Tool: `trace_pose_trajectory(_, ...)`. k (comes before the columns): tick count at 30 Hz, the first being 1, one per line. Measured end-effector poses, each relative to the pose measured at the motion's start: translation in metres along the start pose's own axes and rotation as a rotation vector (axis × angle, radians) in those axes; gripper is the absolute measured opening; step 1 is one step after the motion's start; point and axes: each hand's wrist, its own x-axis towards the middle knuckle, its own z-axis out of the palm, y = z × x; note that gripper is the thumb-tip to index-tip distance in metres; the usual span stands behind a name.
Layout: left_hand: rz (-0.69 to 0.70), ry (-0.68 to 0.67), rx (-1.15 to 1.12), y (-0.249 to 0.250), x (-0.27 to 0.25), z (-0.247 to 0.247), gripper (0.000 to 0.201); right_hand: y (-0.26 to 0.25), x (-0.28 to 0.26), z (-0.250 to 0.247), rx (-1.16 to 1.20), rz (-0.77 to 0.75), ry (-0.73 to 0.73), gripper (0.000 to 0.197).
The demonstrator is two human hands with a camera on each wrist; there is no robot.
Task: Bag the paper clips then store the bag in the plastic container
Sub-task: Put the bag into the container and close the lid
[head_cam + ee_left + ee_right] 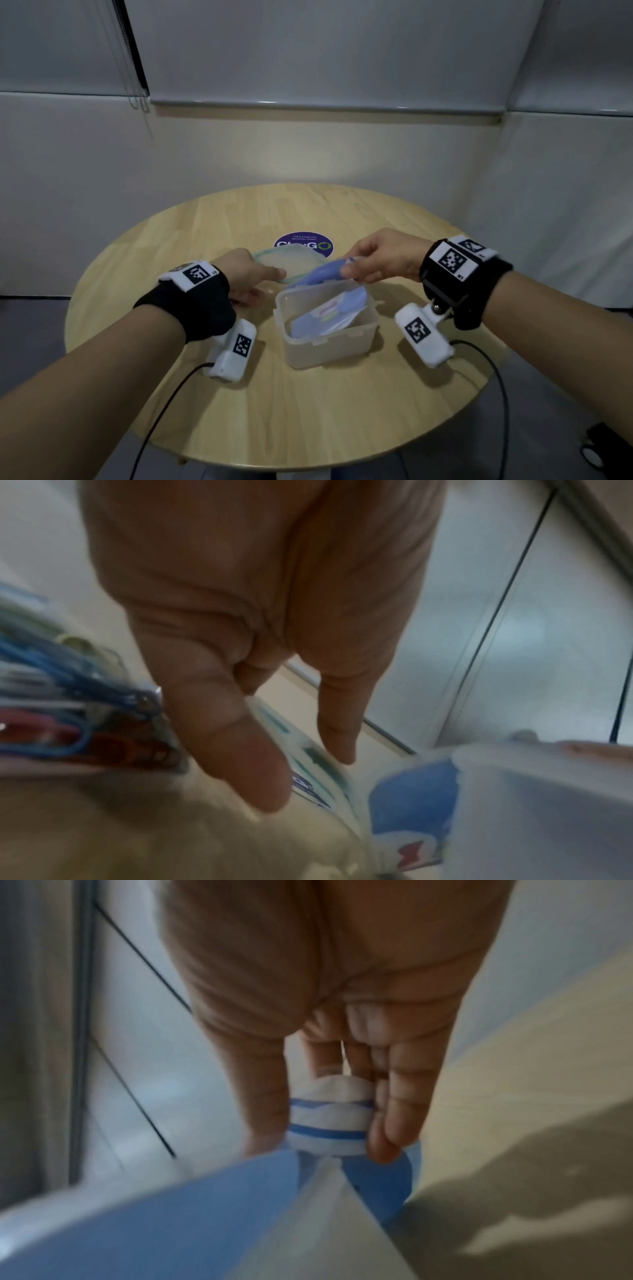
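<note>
A clear plastic container (346,337) stands at the table's middle. A blue-and-white bag (329,313) hangs partly inside it, and coloured clips show faintly through the film. My right hand (349,269) pinches the bag's top above the container's far rim. In the right wrist view my right hand (325,1148) has thumb and fingers on the striped top of the bag (329,1123). My left hand (270,277) lies left of the container with straight fingers on the rim of the clear green-edged lid (291,263). The left wrist view shows my left hand (304,772), the lid (318,758) and several blurred paper clips (61,710).
The round wooden table (308,411) carries a purple round sticker (303,245) behind the lid. Two black cables (164,404) run off the near edge from the wrist cameras. A white wall stands close behind the table.
</note>
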Motion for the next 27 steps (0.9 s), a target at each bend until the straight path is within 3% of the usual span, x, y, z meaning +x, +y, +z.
trace_pose_trajectory(3,0.012,-0.018,0.12,0.003,-0.003,-0.002,0.048,-0.002,-0.007,0.004,-0.147,-0.095,0.123,0.007)
trace_pose_trajectory(6,0.038,-0.055,0.202,0.008,-0.012,-0.005,0.039,-0.008,-0.011,0.012,-0.28,-0.204,0.306,0.009)
trace_pose_trajectory(8,0.1,-0.011,0.283,0.014,-0.022,-0.01,0.029,-0.014,-0.017,0.012,-0.367,-0.303,0.425,0.008)
trace_pose_trajectory(10,0.318,0.138,0.406,0.021,-0.039,-0.017,0.019,-0.023,-0.029,0.013,-0.482,-0.433,0.513,0.01)
trace_pose_trajectory(12,0.601,0.247,0.4,0.029,-0.064,-0.021,0.032,-0.029,-0.046,0.021,-0.644,-0.559,0.533,0.016)
trace_pose_trajectory(15,0.764,0.04,0.245,0.029,-0.107,-0.019,0.028,-0.03,-0.068,0.039,-0.826,-0.616,0.454,0.025)
trace_pose_trajectory(17,0.815,-0.051,0.321,0.022,-0.125,-0.01,0.04,-0.025,-0.076,0.047,-0.862,-0.56,0.373,0.026)
trace_pose_trajectory(19,0.879,-0.022,0.471,0.013,-0.126,-0.001,0.055,-0.019,-0.08,0.051,-0.827,-0.503,0.3,0.018)
trace_pose_trajectory(23,1.038,0.09,0.596,0.008,-0.113,0.009,0.034,-0.015,-0.078,0.049,-0.724,-0.443,0.165,0.012)
trace_pose_trajectory(27,0.988,0.077,0.658,0.012,-0.11,0.013,0.03,-0.012,-0.079,0.035,-0.704,-0.38,0.03,0.039)
